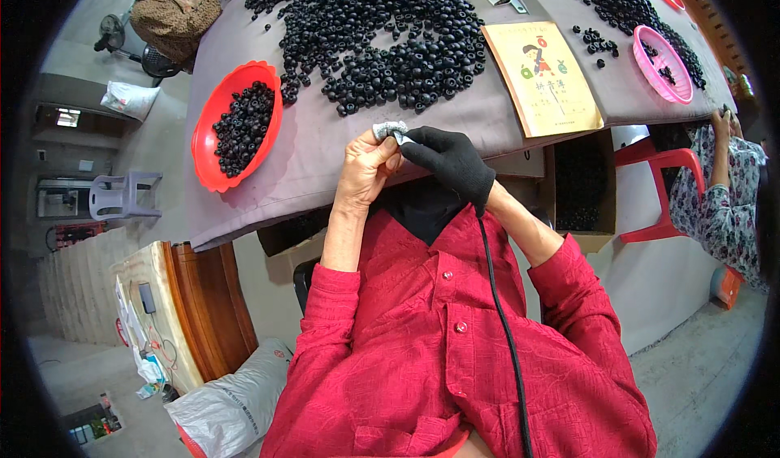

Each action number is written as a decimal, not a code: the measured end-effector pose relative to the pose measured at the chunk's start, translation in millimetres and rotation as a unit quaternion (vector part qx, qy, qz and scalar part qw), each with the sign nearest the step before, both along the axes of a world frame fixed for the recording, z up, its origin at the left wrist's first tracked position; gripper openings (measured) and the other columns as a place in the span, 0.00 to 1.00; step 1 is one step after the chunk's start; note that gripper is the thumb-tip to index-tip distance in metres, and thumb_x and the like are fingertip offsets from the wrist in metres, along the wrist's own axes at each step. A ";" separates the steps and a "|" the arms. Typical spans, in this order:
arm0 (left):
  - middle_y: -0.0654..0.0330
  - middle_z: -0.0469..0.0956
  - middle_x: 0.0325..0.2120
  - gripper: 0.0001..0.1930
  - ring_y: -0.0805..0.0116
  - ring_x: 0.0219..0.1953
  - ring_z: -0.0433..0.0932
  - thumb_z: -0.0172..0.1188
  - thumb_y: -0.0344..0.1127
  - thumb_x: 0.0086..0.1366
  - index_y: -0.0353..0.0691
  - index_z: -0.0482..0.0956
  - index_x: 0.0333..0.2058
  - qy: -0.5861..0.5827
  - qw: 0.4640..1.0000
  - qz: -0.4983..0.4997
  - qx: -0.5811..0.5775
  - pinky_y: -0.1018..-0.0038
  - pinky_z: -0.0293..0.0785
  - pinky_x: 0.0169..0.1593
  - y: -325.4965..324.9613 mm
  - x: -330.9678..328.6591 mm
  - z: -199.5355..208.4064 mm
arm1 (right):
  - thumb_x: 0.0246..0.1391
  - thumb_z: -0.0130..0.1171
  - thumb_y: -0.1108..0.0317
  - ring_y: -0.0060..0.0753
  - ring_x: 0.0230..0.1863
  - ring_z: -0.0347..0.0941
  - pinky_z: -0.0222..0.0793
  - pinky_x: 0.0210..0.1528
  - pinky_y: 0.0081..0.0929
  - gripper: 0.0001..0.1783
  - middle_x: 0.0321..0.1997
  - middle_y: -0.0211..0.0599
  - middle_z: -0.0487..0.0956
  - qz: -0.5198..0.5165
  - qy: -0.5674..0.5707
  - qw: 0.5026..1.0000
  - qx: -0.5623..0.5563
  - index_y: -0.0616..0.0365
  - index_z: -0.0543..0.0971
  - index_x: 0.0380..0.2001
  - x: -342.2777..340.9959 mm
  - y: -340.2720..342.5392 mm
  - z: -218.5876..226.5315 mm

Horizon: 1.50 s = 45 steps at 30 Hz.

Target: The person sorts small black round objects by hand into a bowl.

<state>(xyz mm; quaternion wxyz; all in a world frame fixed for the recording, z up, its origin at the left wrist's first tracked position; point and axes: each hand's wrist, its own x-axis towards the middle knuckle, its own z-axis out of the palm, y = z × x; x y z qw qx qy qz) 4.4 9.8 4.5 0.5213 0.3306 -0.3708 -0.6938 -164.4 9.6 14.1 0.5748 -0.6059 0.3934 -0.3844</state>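
Just in front of the table's near edge, my two hands meet. My left hand is bare, with thumb and fingers pinched together. A small whitish-grey wrap, like cloth or tape, sits around the tip of its index finger. My right hand wears a black glove, and its closed fingertips press at the wrap's loose end. What lies between the left thumb and fingers is too small to tell. Beyond the hands spreads a big heap of black ring-like pieces. To the left, a red scalloped basin holds more of them.
A yellow booklet lies on the grey-covered table, right of the heap. Farther right are a pink basket, a red chair and a seated person. Another person is at the far left. A cardboard box stands underneath.
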 end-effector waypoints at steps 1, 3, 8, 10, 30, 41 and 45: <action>0.67 0.70 0.17 0.08 0.80 0.18 0.63 0.56 0.31 0.59 0.35 0.76 0.36 -0.001 1.000 0.000 0.002 0.83 0.59 0.23 0.3 -0.2 0.4 | 0.53 0.55 0.61 0.19 0.36 0.69 0.66 0.42 0.21 0.17 0.35 0.33 0.77 0.006 -0.002 1.000 0.006 0.63 0.75 0.42 -0.1 -0.1 0.5; 0.67 0.70 0.18 0.08 0.80 0.18 0.63 0.56 0.31 0.59 0.34 0.76 0.36 -0.006 1.000 0.000 -0.003 0.83 0.60 0.23 0.6 0.3 -0.3 | 0.53 0.55 0.61 0.19 0.36 0.69 0.66 0.41 0.21 0.17 0.35 0.33 0.77 0.007 -0.007 1.000 0.010 0.63 0.75 0.42 -0.1 0.0 1.3; 0.66 0.72 0.19 0.08 0.80 0.18 0.64 0.56 0.30 0.59 0.34 0.76 0.36 -0.014 1.000 -0.011 -0.015 0.84 0.61 0.24 0.6 1.1 -1.9 | 0.51 0.56 0.57 0.21 0.35 0.71 0.68 0.40 0.23 0.20 0.34 0.37 0.79 0.000 -0.006 1.000 0.000 0.62 0.76 0.40 -0.8 -2.5 -0.9; 0.66 0.72 0.21 0.07 0.80 0.19 0.64 0.56 0.29 0.59 0.34 0.76 0.36 -0.018 0.999 -0.005 -0.032 0.84 0.61 0.25 1.1 -0.4 -2.2 | 0.51 0.56 0.58 0.19 0.34 0.70 0.67 0.39 0.22 0.19 0.33 0.35 0.78 0.002 -0.017 0.999 0.045 0.63 0.77 0.39 -1.6 -2.9 0.1; 0.67 0.69 0.18 0.08 0.79 0.18 0.63 0.55 0.29 0.59 0.37 0.76 0.38 0.056 0.998 -0.010 0.024 0.81 0.60 0.25 1.6 2.8 -1.4 | 0.53 0.55 0.65 0.16 0.37 0.68 0.66 0.41 0.19 0.16 0.35 0.30 0.77 0.007 -0.045 0.998 0.035 0.63 0.75 0.42 0.7 4.2 2.9; 0.67 0.71 0.19 0.08 0.80 0.19 0.65 0.56 0.29 0.59 0.37 0.76 0.37 0.042 0.999 -0.006 0.027 0.83 0.62 0.25 1.9 3.5 -1.3 | 0.53 0.56 0.64 0.17 0.37 0.69 0.66 0.41 0.19 0.16 0.34 0.31 0.77 0.010 -0.034 0.999 0.033 0.63 0.75 0.42 0.0 2.6 2.3; 0.67 0.71 0.18 0.08 0.81 0.19 0.64 0.56 0.30 0.59 0.37 0.76 0.37 0.033 0.999 -0.012 0.020 0.84 0.61 0.25 1.5 4.6 -3.3 | 0.51 0.56 0.57 0.21 0.36 0.72 0.68 0.41 0.23 0.20 0.34 0.38 0.79 0.003 -0.021 1.000 0.013 0.62 0.76 0.41 0.2 1.9 -2.4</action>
